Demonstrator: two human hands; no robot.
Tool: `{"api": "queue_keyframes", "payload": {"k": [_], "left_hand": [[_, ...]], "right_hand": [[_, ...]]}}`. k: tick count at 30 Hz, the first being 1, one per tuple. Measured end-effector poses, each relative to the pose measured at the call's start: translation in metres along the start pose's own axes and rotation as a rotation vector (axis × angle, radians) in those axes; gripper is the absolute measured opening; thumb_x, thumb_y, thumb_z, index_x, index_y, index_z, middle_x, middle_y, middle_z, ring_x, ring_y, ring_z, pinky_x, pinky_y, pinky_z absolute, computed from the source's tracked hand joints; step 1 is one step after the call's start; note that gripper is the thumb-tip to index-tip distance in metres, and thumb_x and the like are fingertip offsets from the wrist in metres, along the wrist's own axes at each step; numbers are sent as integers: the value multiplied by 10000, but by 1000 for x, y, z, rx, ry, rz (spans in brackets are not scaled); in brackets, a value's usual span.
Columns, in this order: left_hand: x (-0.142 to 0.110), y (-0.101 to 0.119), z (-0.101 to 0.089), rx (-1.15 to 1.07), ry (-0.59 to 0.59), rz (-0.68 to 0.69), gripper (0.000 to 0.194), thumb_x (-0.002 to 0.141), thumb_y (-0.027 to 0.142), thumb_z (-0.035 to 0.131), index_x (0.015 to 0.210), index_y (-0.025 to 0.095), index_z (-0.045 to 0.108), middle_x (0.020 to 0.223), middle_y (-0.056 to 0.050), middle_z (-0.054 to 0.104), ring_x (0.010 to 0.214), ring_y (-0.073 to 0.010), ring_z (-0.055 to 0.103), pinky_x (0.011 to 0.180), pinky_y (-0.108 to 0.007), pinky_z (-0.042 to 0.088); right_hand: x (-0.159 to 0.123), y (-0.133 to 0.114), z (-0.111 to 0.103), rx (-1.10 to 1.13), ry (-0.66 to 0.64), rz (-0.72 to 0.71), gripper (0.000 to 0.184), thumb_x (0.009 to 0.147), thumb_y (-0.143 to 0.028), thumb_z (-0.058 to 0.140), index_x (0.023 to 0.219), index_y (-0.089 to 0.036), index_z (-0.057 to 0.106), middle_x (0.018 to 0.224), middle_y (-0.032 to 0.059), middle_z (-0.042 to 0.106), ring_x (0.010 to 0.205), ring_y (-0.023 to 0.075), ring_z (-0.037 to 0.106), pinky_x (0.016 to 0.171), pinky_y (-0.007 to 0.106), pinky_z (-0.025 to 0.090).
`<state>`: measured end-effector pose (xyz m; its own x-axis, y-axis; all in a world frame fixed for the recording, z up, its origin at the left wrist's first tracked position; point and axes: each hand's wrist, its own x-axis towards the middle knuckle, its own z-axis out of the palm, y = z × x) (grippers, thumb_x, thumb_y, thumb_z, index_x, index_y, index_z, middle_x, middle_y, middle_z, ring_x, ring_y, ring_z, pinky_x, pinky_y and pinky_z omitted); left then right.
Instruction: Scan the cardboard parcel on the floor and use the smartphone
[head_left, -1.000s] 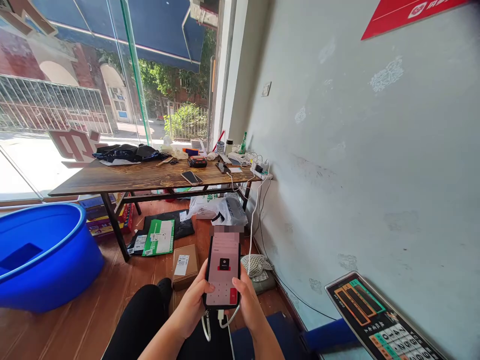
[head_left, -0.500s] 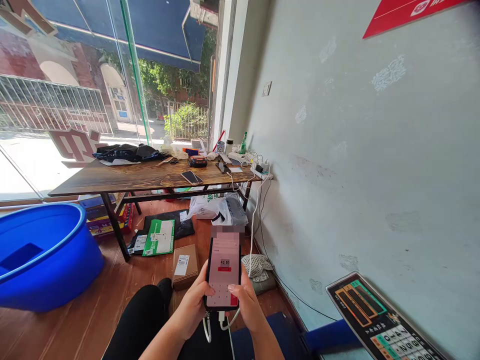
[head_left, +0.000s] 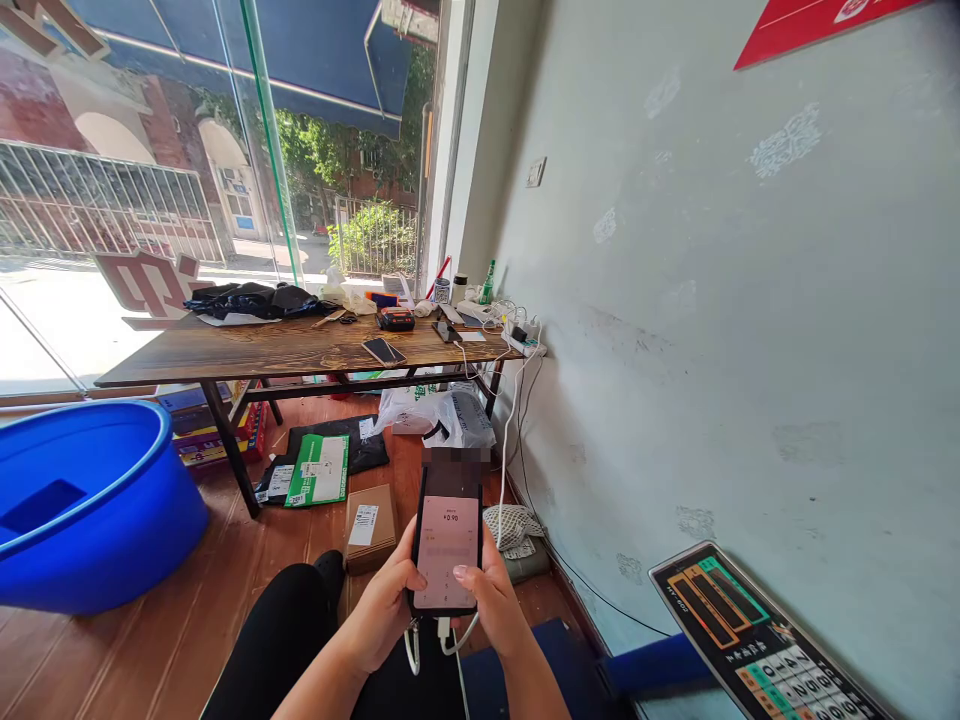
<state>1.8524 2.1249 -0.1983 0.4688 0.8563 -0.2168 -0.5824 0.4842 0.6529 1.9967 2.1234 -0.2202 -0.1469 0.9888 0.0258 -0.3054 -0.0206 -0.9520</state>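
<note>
A smartphone (head_left: 448, 535) is held upright between both hands above my lap. Its pinkish screen carries a number pad on the lower part, and the top of it is blurred out. My left hand (head_left: 390, 600) grips the left edge, its thumb over the lower left of the screen. On the other edge my right hand (head_left: 491, 600) is closed, with its thumb over the lower right. A white charging cable (head_left: 447, 632) plugs into the bottom end, and a pale strap (head_left: 412, 648) hangs at the lower left corner. The fingers behind the phone are hidden.
A wooden table (head_left: 300, 352) stands ahead, with another phone (head_left: 384, 351), a black bag and cables. On the floor lie a cardboard box (head_left: 382, 520) and a green-and-white parcel (head_left: 330, 470). A blue tub (head_left: 135, 520) is left; a keypad scale panel (head_left: 750, 625) is right.
The phone's screen has changed: a small pop-up over a dimmed page is gone, and a page with an amount and number pad shows. Both hands keep their hold.
</note>
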Motion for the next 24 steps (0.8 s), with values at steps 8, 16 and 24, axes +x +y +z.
{"api": "queue_keyframes", "payload": {"k": [8, 16, 24], "left_hand": [[0, -2, 0, 33, 58, -18, 892, 698, 156, 495, 1452, 364, 68, 1172, -65, 597, 808, -183, 613, 625, -267, 496], [0, -5, -2, 33, 64, 12, 994, 648, 98, 574, 1458, 354, 60, 1112, -56, 634, 813, -183, 619, 622, -252, 498], [-2, -3, -6, -11, 17, -6, 992, 602, 66, 516, 1455, 368, 109, 1132, -38, 631, 897, -202, 604, 674, -271, 512]], "right_hand": [[-1, -3, -5, 16, -73, 57, 597, 715, -268, 544, 1299, -221, 430, 1032, 83, 643, 877, 231, 601, 722, 353, 516], [-2, -11, -2, -158, -117, 2, 623, 773, -311, 599, 1338, -231, 349, 1187, 102, 589, 958, 220, 591, 772, 340, 507], [-5, -15, -9, -8, -174, 151, 804, 623, -193, 519, 1392, -268, 296, 1168, 82, 583, 777, 196, 589, 486, 256, 482]]}}
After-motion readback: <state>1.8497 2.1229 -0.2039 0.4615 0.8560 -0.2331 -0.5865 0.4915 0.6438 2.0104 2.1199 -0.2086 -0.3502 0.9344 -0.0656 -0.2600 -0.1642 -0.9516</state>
